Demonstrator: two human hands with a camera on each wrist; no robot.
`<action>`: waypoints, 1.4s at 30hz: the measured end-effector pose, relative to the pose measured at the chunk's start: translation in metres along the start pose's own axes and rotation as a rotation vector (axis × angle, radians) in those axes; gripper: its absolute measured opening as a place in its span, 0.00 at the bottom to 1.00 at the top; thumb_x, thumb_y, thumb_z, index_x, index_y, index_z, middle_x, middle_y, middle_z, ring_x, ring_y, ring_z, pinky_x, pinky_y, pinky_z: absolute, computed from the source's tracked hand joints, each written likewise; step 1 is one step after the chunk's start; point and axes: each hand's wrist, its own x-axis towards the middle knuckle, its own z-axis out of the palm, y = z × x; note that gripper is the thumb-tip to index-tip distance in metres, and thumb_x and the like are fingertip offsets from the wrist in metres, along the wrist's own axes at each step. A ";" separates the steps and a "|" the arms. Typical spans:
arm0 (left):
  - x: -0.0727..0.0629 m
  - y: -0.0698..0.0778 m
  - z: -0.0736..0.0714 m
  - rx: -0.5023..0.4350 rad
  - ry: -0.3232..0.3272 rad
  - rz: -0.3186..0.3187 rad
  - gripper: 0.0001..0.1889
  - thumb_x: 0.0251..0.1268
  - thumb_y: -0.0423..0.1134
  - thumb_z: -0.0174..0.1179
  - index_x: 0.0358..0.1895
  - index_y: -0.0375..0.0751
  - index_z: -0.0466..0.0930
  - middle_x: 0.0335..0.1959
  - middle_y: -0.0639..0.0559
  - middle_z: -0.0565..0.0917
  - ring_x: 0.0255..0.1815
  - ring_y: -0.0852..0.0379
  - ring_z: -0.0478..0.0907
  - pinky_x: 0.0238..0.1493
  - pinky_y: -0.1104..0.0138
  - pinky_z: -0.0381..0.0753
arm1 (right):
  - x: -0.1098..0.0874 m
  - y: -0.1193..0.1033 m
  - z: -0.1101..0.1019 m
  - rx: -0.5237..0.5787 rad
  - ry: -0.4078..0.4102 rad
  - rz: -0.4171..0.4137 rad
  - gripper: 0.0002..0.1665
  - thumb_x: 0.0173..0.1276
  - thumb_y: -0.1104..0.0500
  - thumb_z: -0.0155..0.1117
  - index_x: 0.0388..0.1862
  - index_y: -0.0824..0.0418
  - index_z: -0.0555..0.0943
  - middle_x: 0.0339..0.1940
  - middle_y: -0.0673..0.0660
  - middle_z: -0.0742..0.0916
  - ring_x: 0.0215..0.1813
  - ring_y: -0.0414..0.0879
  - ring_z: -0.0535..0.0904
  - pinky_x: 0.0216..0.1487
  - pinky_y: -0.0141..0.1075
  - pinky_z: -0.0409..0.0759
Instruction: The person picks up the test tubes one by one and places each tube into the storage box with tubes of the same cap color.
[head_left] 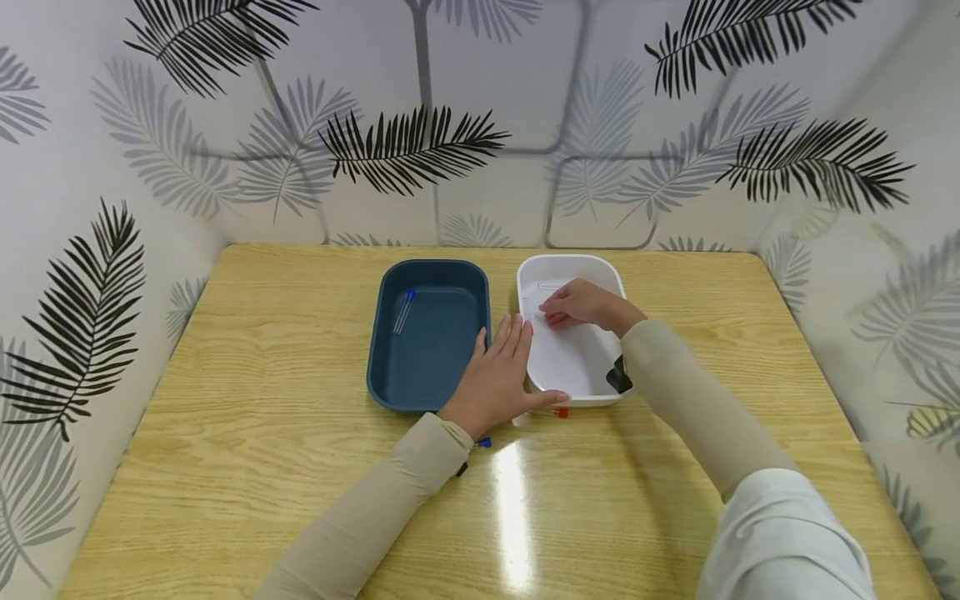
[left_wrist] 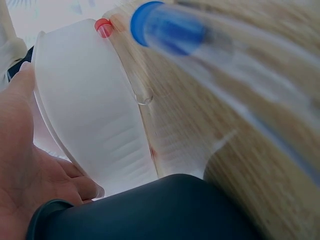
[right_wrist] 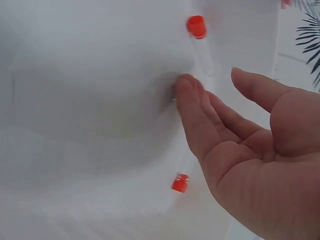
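Observation:
My right hand (head_left: 581, 304) reaches down inside the white tray (head_left: 577, 375). In the right wrist view its fingers are nearly straight, their tips at the tray bottom, with the thumb apart. One red-capped tube (right_wrist: 196, 26) lies just beyond the fingertips and another red cap (right_wrist: 180, 182) shows below them; part of that tube is hidden by the hand. My left hand (head_left: 495, 379) rests over the near left rim of the white tray, fingers extended forward and thumb along the front edge. It also overlaps the side of the dark blue tray (head_left: 420, 367).
A blue-capped clear tube (head_left: 403, 312) lies in the dark blue tray. On the wooden table (head_left: 262, 375), a red-capped tube (left_wrist: 103, 27) lies along the white tray's front wall, and a blue-capped tube (left_wrist: 175, 32) lies nearer, partly under my left wrist. A patterned wall (head_left: 495, 200) stands behind.

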 end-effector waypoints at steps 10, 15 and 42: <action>0.000 0.002 -0.002 -0.012 -0.007 -0.001 0.60 0.47 0.82 0.33 0.74 0.38 0.42 0.74 0.43 0.44 0.74 0.49 0.35 0.69 0.48 0.39 | -0.034 -0.013 -0.021 -0.081 0.078 -0.227 0.23 0.72 0.57 0.53 0.59 0.72 0.72 0.55 0.67 0.78 0.54 0.57 0.77 0.55 0.44 0.74; 0.001 0.001 -0.001 -0.013 -0.004 0.000 0.60 0.46 0.83 0.32 0.74 0.38 0.41 0.74 0.43 0.44 0.74 0.49 0.35 0.69 0.48 0.38 | -0.063 -0.015 -0.032 -0.244 0.259 -0.342 0.26 0.72 0.50 0.51 0.61 0.65 0.72 0.55 0.63 0.79 0.55 0.57 0.76 0.54 0.49 0.73; 0.000 0.003 -0.001 -0.013 0.003 0.003 0.58 0.49 0.81 0.34 0.74 0.37 0.42 0.74 0.43 0.45 0.74 0.48 0.36 0.69 0.48 0.40 | -0.155 0.077 -0.021 -0.522 0.280 -0.312 0.60 0.57 0.31 0.59 0.76 0.51 0.38 0.76 0.55 0.47 0.74 0.55 0.43 0.67 0.56 0.49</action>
